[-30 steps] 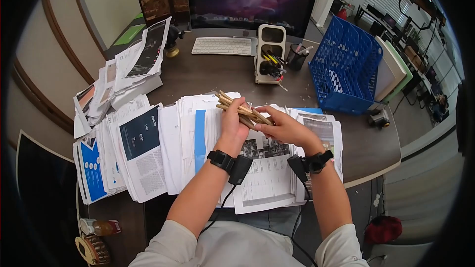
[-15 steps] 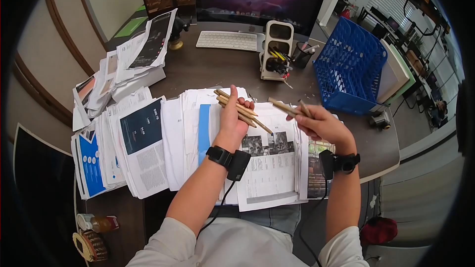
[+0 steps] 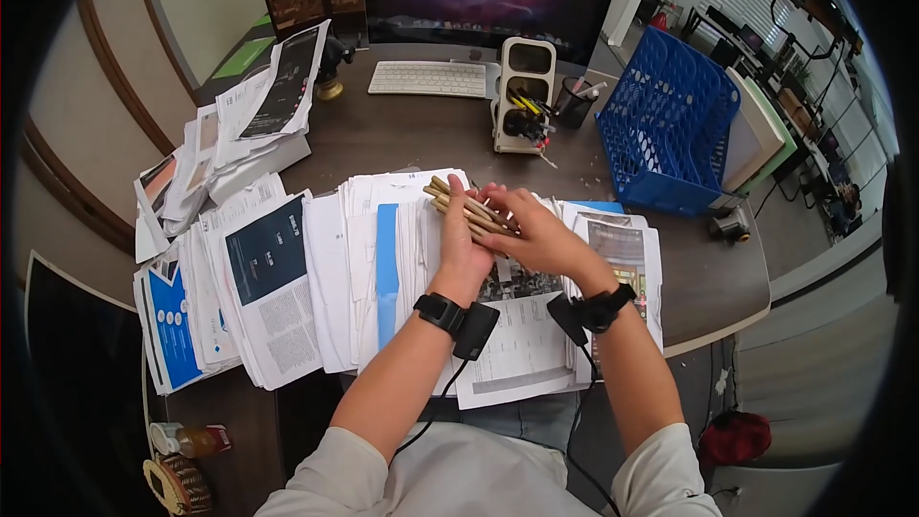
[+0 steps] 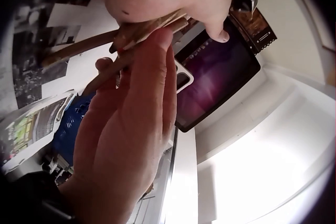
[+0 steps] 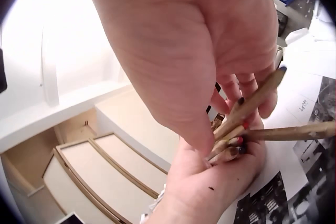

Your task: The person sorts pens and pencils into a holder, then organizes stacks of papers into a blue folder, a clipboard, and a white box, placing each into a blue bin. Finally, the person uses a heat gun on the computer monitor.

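A bundle of wooden colored pencils (image 3: 438, 195) lies across my left hand (image 3: 461, 251), which holds it above the papers. My right hand (image 3: 541, 237) meets it from the right, thumb and fingers pinching pencils against the bundle. In the right wrist view, red, blue and dark tips show; one pencil (image 5: 249, 103) slants up under the right fingers, and another pencil (image 5: 299, 131) sticks out sideways from the left palm. The left wrist view has the right hand (image 4: 126, 124) below the left, its thumb along a pencil (image 4: 105, 79). Palms hide part of the bundle.
Paper stacks (image 3: 278, 325) spread under and left of the hands, with a taller pile (image 3: 258, 134) behind. A keyboard (image 3: 428, 78), monitor (image 3: 488, 0), beige organizer (image 3: 526, 48) with pens, black pen cup (image 3: 572, 108) and blue file rack (image 3: 661, 134) stand beyond. Cables hang from both wrists.
Half a second ago my right hand was apart to the right with a few pencils. It has since come back left to the bundle in my left hand.
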A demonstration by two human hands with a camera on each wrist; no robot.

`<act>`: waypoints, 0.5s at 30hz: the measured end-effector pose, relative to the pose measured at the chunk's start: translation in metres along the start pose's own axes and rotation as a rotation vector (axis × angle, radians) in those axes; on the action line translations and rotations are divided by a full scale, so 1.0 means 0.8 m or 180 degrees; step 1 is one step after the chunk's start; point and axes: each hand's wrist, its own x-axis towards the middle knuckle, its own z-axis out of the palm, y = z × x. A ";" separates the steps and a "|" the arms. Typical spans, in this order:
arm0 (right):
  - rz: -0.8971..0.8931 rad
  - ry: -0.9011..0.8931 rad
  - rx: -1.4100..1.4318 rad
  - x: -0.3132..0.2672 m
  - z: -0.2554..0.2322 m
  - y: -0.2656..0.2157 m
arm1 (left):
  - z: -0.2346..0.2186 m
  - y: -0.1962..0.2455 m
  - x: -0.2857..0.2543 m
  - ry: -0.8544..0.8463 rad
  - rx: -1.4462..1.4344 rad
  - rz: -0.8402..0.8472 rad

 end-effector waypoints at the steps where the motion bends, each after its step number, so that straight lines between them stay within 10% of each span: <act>1: -0.0004 0.0014 0.0441 -0.006 -0.003 0.005 | 0.000 0.001 -0.001 0.0162 -0.0060 0.0051; 15: 0.0563 0.0947 0.1612 0.000 -0.012 0.011 | -0.005 -0.001 -0.002 0.0341 0.0258 0.0024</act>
